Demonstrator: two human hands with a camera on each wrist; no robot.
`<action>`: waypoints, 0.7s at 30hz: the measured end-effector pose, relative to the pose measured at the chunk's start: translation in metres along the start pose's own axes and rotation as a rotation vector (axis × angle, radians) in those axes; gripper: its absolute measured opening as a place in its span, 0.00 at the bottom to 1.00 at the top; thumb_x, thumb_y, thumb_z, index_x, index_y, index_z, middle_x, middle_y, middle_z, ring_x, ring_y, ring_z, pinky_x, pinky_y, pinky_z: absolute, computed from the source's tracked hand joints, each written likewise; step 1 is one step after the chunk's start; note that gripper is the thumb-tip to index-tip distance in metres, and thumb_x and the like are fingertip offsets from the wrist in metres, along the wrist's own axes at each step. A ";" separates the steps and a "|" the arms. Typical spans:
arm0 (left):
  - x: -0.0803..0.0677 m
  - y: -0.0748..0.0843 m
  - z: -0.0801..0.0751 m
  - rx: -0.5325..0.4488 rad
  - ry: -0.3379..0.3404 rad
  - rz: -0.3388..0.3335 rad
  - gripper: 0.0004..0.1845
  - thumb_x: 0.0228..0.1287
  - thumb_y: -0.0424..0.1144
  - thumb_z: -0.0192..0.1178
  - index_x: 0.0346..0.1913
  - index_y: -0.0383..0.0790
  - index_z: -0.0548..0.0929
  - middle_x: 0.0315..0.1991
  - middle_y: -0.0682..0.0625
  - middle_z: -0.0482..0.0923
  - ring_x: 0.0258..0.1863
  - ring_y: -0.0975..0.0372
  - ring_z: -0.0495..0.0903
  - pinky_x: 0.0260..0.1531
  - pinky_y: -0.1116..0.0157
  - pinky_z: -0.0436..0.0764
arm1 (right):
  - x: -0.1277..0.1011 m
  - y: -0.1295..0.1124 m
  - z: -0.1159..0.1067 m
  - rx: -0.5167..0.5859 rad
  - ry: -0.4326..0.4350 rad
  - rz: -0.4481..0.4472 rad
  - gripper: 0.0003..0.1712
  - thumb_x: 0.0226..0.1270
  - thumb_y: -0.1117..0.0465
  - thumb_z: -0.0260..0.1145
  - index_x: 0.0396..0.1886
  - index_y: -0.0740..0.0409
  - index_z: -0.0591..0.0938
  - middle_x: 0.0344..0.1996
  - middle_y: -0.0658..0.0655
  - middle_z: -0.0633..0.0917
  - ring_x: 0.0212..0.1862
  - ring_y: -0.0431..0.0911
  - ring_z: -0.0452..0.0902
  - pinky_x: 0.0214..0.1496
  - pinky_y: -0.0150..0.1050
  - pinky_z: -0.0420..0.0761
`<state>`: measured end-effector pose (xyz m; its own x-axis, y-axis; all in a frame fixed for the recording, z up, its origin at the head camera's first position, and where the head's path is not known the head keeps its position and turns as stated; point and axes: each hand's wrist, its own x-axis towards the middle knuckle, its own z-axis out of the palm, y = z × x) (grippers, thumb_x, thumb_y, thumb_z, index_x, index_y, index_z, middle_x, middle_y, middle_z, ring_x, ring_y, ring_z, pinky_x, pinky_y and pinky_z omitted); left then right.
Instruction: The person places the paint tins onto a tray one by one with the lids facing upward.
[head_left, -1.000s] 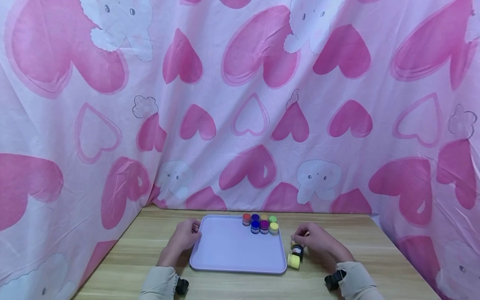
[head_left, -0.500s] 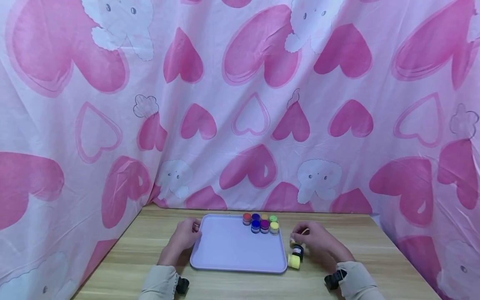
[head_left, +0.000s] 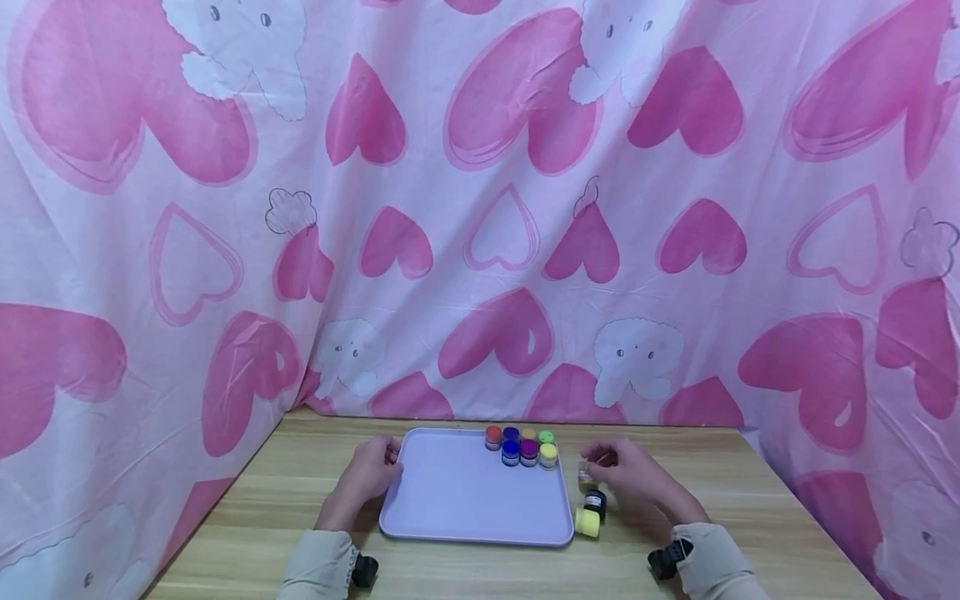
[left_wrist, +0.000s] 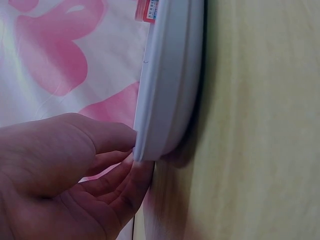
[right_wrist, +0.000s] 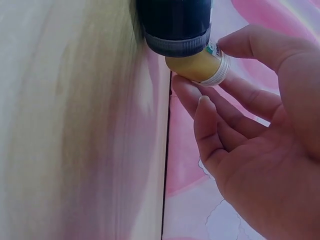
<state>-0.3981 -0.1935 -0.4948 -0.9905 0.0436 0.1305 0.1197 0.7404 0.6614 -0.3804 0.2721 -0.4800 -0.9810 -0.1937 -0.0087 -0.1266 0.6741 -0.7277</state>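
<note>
In the head view my left hand grips the left edge of a pale lilac tray. The left wrist view shows the thumb on the rim and fingers below it. To the tray's right, my right hand pinches a small ochre paint jar between thumb and fingers. Tilted in the right wrist view, that jar has a whitish lid and is partly hidden by a black paint jar. Nearer me on the table are the black jar and a yellow jar lying on its side.
Several paint jars stand grouped at the tray's far right corner, among them a red jar, a purple jar and a green jar. A wooden table lies beneath. Behind it hangs a pink heart-patterned curtain.
The ochre jar has turned and come further into sight beneath my right fingers, which have shifted slightly. My left hand, the tray and the other jars stay where they were.
</note>
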 end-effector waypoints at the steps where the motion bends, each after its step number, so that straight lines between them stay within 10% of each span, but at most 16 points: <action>1: 0.000 0.000 0.000 -0.002 -0.001 -0.001 0.13 0.65 0.25 0.66 0.52 0.27 0.85 0.37 0.47 0.83 0.38 0.58 0.80 0.39 0.61 0.85 | 0.000 0.000 0.000 0.005 0.000 -0.002 0.16 0.74 0.55 0.74 0.56 0.56 0.87 0.45 0.51 0.88 0.48 0.46 0.83 0.51 0.44 0.87; 21: 0.002 -0.004 0.003 -0.017 0.002 -0.011 0.14 0.66 0.25 0.66 0.53 0.27 0.85 0.38 0.46 0.82 0.38 0.58 0.80 0.38 0.61 0.85 | 0.002 -0.010 0.000 -0.038 0.031 -0.113 0.23 0.70 0.55 0.78 0.60 0.59 0.88 0.48 0.52 0.91 0.48 0.45 0.84 0.47 0.33 0.85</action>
<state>-0.4007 -0.1943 -0.4990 -0.9916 0.0347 0.1245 0.1102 0.7294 0.6751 -0.3811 0.2648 -0.4728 -0.9643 -0.2476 0.0936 -0.2411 0.6758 -0.6966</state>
